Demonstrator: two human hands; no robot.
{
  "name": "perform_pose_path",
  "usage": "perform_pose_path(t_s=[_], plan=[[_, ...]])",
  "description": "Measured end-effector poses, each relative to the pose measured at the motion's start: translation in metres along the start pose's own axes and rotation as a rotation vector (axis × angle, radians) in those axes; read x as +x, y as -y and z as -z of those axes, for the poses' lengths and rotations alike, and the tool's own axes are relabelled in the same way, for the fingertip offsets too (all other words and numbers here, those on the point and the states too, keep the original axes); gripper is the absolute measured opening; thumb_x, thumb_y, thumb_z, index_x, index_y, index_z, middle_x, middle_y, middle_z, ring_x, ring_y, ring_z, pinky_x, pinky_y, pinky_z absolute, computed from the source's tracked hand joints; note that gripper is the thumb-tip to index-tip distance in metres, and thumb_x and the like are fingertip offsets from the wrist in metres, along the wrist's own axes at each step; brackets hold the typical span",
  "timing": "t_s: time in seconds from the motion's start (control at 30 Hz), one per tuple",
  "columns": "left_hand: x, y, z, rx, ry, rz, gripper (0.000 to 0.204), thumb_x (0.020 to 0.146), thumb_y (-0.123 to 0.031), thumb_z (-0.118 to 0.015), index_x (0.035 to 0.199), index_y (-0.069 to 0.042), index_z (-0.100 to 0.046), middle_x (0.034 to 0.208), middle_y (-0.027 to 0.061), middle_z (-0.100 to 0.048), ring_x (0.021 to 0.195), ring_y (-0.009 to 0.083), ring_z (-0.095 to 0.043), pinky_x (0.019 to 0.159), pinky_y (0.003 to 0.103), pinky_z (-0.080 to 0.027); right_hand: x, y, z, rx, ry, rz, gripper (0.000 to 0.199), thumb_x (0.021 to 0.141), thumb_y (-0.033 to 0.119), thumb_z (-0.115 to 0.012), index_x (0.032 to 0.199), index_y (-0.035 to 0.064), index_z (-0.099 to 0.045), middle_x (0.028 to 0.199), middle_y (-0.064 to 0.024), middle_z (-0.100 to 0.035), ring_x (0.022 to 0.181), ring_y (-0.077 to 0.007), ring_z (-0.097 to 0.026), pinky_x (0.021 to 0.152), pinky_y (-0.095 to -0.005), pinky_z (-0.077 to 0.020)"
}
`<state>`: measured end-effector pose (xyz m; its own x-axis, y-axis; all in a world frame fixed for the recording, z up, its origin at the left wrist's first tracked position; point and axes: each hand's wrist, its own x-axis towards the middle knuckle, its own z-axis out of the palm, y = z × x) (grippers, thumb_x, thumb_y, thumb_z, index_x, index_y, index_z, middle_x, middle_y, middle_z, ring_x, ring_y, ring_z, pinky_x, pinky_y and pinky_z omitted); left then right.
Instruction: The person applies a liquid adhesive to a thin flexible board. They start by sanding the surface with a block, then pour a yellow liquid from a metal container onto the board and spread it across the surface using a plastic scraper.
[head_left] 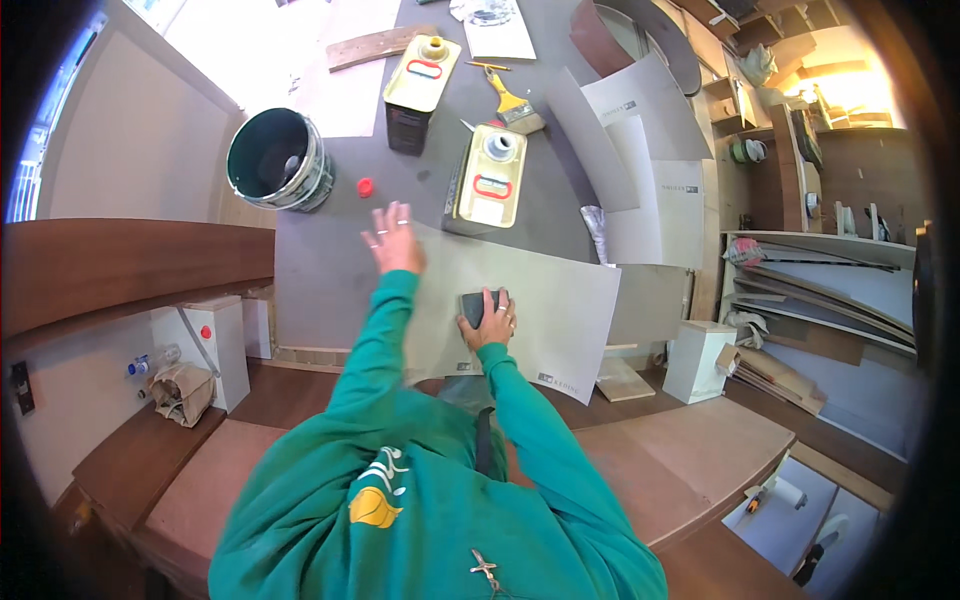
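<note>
A pale, flexible sheet [562,310] lies across the near side of the grey table, its right end hanging past the front edge. My right hand [492,322] rests on the sheet with its fingers closed over a dark grey block [472,307], which looks like a sanding block. The hand hides much of that block. At the sheet's left end, my left hand [396,242] reaches forward with its fingers spread and nothing in them. A small red cap [365,187] lies on the table just beyond its fingertips.
Past the sheet stand two rectangular cans [508,205] [408,128]. A brush with a yellow handle [507,97] lies beside them. An open bucket [318,185] stands at left. Curved pale sheets [675,200] are stacked at right, and a wooden strip [372,47] lies at the back.
</note>
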<state>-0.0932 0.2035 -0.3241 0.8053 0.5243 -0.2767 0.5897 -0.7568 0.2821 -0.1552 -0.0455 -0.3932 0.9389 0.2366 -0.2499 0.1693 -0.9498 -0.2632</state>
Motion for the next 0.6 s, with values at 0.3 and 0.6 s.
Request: perform_pose_path(t_s=[0.3,0.6], plan=[[-0.076,-0.116,0.006,-0.793,-0.226,-0.059,0.121,0.067,-0.029,-0.091,0.157,0.000,-0.016,0.163,0.0239,-0.016,0.150,0.0433,-0.018,0.123,0.051,-0.022,0.001,-0.014,-0.007,0.121,-0.102,0.084,0.094,0.076,0.052,-0.079,0.153,0.0178,-0.038,0.160,-0.0188,-0.026,0.143,-0.0497,-0.025,0.113,-0.0633,-0.0233],[0.037,-0.160,-0.071,-1.092,-0.519,0.015,0.073,0.070,-0.020,-0.091,0.126,0.007,-0.054,0.118,0.0163,-0.067,0.105,0.0260,-0.065,0.097,0.038,-0.049,0.008,-0.036,0.004,0.177,0.020,0.123,0.093,0.076,0.048,-0.080,0.154,0.0184,-0.037,0.161,-0.0174,-0.025,0.144,-0.0478,-0.025,0.113,-0.0629,-0.0239]])
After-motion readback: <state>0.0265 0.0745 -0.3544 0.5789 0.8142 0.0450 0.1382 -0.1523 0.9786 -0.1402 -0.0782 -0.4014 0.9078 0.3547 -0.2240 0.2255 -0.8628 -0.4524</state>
